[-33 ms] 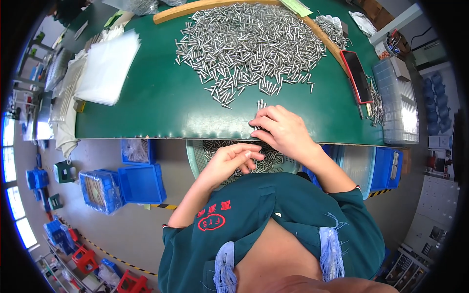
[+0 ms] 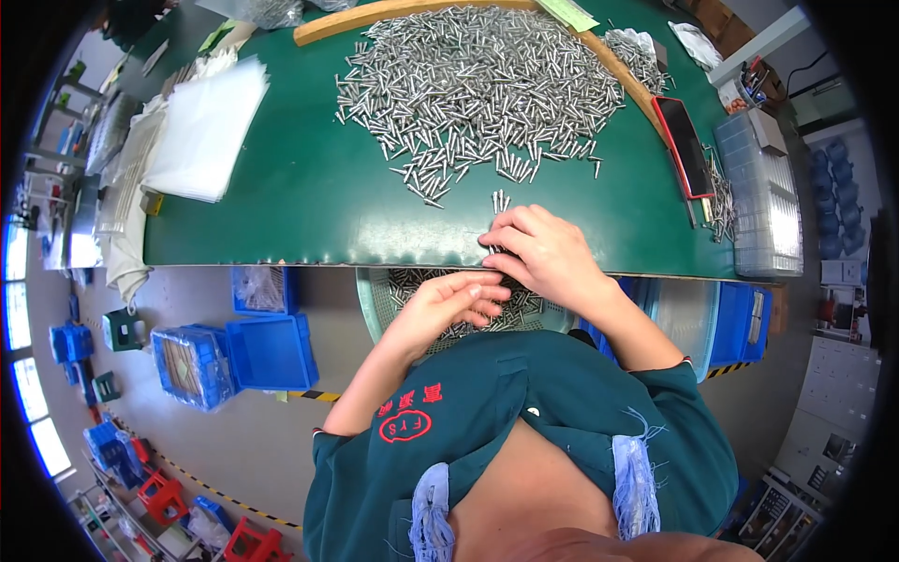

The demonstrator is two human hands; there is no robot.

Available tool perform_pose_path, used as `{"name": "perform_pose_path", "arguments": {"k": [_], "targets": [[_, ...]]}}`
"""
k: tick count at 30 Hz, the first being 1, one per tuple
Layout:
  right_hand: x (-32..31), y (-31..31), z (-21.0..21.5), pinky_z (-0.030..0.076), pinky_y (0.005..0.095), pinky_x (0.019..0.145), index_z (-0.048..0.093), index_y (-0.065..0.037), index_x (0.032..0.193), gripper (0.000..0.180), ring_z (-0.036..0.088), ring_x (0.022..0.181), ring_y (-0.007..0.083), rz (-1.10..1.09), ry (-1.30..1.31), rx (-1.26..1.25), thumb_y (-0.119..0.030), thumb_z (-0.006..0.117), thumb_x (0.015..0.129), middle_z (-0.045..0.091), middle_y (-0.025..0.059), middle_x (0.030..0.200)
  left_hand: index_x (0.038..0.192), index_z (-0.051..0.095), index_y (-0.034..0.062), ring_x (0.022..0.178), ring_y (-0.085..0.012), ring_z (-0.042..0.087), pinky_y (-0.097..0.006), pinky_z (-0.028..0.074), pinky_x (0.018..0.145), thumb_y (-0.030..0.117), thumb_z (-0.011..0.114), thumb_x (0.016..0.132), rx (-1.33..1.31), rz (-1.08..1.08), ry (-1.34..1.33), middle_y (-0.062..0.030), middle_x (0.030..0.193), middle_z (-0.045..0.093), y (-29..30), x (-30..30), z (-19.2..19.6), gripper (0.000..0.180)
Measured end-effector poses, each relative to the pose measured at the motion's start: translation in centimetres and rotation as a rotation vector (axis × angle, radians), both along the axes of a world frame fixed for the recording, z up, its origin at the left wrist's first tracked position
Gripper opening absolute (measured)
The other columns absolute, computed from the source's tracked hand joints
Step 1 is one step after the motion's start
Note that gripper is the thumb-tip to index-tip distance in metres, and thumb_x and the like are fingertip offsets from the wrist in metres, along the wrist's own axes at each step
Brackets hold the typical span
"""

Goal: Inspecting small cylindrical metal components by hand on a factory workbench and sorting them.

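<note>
A large heap of small metal pins (image 2: 478, 84) covers the far half of the green table (image 2: 309, 197). My right hand (image 2: 548, 253) rests at the table's near edge, its fingertips pressed on a small bunch of pins (image 2: 501, 200) that sticks out toward the heap. Just below the edge, my left hand (image 2: 449, 304) is cupped with its fingers stretched out, and I see nothing held in it. It hovers over a round pale basket (image 2: 373, 295) that holds more pins.
A stack of clear plastic bags (image 2: 201, 131) lies at the table's left. A red-edged phone (image 2: 684, 145) and a clear lidded box (image 2: 758, 206) sit at the right. Blue bins (image 2: 272, 351) stand on the floor to the left, another blue bin (image 2: 740, 323) to the right.
</note>
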State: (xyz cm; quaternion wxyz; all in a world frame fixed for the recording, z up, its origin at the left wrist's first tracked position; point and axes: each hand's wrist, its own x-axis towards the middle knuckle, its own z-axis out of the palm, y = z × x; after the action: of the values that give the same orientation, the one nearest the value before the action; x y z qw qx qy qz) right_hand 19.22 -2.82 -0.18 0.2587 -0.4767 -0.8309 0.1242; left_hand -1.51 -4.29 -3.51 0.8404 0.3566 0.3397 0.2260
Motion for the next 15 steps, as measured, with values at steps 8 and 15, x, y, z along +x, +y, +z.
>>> {"name": "perform_pose_path", "arguments": {"k": [8, 15], "targets": [[0.9, -2.8, 1.6, 0.052, 0.0359, 0.074, 0.066, -0.009, 0.096, 0.021, 0.060, 0.088, 0.0235, 0.100, 0.002, -0.217, -0.019, 0.070, 0.079, 0.059, 0.0041, 0.099, 0.121, 0.052, -0.0061, 0.102, -0.0275, 0.065, -0.039, 0.053, 0.093, 0.014, 0.048, 0.099, -0.466, 0.005, -0.427, -0.0161, 0.110, 0.063, 0.5, 1.6, -1.5, 0.030], [1.3, -2.6, 1.7, 0.052, 0.0301, 0.072, 0.064, -0.007, 0.113, 0.030, 0.062, 0.085, 0.0191, 0.068, 0.301, -0.485, -0.013, 0.069, 0.083, 0.059, 0.0064, 0.103, 0.119, 0.056, -0.0056, 0.092, -0.0199, 0.068, -0.030, 0.056, 0.083, 0.015, 0.051, 0.098, -0.052, -0.051, 0.022, -0.0142, 0.103, 0.067, 0.4, 2.1, 0.4, 0.030]]}}
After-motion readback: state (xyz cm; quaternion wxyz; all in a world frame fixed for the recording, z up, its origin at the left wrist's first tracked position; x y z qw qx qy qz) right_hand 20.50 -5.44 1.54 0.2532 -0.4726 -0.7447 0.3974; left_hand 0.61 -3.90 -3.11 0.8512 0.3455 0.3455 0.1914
